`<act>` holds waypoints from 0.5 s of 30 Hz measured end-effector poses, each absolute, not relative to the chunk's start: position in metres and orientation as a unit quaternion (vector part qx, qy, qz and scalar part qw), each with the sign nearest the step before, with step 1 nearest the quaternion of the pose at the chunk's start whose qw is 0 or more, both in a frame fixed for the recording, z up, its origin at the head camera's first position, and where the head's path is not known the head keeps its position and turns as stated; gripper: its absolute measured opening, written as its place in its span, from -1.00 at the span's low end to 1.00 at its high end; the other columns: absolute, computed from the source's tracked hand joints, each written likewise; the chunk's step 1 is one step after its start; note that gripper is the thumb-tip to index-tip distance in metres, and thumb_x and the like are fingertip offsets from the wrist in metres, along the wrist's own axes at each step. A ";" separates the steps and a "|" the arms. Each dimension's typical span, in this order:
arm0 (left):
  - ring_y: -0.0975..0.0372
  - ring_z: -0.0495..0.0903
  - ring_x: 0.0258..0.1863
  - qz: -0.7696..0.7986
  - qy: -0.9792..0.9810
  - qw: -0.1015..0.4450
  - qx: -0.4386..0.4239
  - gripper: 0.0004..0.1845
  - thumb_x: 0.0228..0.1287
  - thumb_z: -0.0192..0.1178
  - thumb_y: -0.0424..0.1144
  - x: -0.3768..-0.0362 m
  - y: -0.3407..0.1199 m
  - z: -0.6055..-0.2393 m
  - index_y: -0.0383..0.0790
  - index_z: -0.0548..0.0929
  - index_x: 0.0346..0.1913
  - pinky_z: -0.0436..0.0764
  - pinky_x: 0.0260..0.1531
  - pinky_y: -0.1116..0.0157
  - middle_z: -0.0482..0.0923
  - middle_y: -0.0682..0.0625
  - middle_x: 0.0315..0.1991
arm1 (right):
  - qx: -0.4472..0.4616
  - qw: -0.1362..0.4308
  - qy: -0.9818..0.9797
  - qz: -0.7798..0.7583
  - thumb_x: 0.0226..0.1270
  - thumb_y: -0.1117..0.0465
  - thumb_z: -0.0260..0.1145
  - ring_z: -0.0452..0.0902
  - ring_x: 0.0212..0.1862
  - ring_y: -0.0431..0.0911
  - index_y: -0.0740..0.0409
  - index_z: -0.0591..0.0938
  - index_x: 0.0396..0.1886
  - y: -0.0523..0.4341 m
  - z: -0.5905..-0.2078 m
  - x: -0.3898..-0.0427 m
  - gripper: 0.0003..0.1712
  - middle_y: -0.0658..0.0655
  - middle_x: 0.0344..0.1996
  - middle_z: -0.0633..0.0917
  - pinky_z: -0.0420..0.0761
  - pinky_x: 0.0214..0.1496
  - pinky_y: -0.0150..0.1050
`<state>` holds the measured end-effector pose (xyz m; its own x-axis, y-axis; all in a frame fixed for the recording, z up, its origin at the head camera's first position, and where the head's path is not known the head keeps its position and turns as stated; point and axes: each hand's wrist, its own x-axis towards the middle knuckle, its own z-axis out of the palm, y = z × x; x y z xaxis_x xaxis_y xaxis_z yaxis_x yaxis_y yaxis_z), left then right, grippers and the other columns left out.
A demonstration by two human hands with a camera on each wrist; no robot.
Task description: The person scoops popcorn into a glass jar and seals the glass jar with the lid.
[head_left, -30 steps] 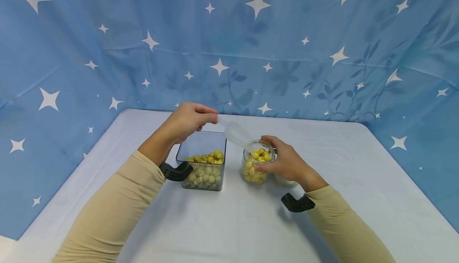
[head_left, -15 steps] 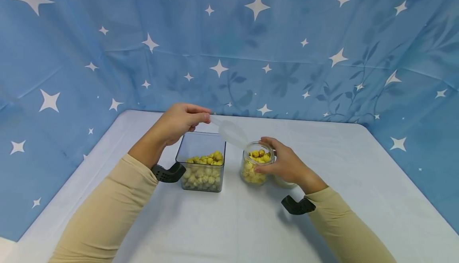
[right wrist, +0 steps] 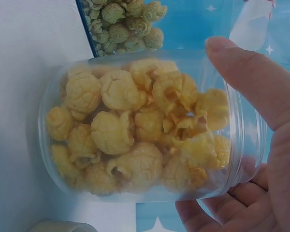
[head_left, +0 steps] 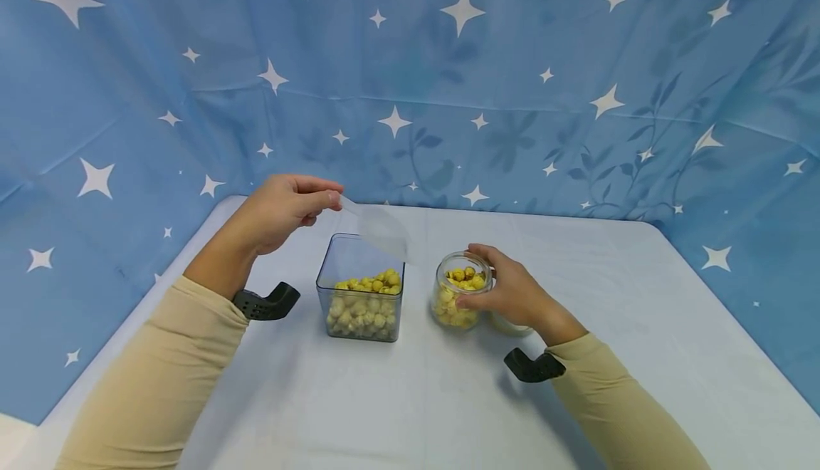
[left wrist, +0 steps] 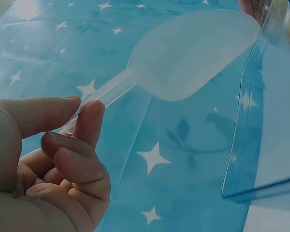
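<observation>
My left hand [head_left: 282, 212] pinches the handle of a translucent scoop [head_left: 382, 231] between thumb and fingertips. The bowl of the scoop [left wrist: 188, 55] looks bare in the left wrist view. It hangs above the far right corner of a clear square container [head_left: 335, 263], which holds yellow popcorn [head_left: 365, 310] in its lower part. To the right stands a clear round jar [head_left: 439, 272], filled with popcorn [right wrist: 116, 133] up near its mouth. My right hand [head_left: 509, 288] grips that jar near the rim, thumb on the near side and fingers on the far side.
Partly hidden behind the right hand, a small pale round object [head_left: 512, 326] lies on the white tablecloth [head_left: 410, 399]. A blue curtain [head_left: 410, 64] with white stars hangs behind the table. Each wrist wears a black strap mount [head_left: 265, 304].
My left hand has moved left with the scoop, taking it from the jar's mouth to over the square container's edge. The right hand and the jar have stayed in place.
</observation>
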<state>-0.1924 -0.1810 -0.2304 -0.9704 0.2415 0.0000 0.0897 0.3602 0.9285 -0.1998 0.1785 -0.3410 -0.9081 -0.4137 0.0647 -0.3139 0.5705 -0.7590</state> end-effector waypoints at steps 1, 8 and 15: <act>0.18 0.34 -0.23 0.556 0.822 0.066 0.099 -0.58 0.56 0.07 -0.23 -0.191 -0.184 -0.230 -0.38 0.50 0.33 0.35 -0.19 0.27 0.53 -0.17 0.09 | -0.207 0.060 0.884 -0.415 0.05 0.00 0.63 0.36 0.34 0.23 0.25 0.23 0.51 0.179 -0.341 -0.200 0.13 0.24 0.38 0.41 0.42 0.28 0.15; 0.14 0.38 -0.10 0.548 0.829 0.059 0.088 -0.56 0.57 0.06 -0.21 -0.187 -0.200 -0.232 -0.36 0.47 0.36 0.39 -0.17 0.32 0.51 -0.20 0.12 | -0.205 0.060 0.883 -0.418 0.06 -0.02 0.62 0.34 0.35 0.25 0.25 0.22 0.52 0.180 -0.343 -0.199 0.13 0.23 0.39 0.41 0.39 0.29 0.16; 0.11 0.38 -0.04 0.531 0.843 0.055 0.065 -0.58 0.57 0.07 -0.19 -0.184 -0.211 -0.239 -0.35 0.51 0.33 0.42 -0.17 0.33 0.54 -0.19 0.11 | -0.208 0.060 0.877 -0.428 0.07 0.02 0.62 0.33 0.35 0.28 0.25 0.23 0.51 0.180 -0.343 -0.198 0.11 0.24 0.40 0.39 0.39 0.29 0.17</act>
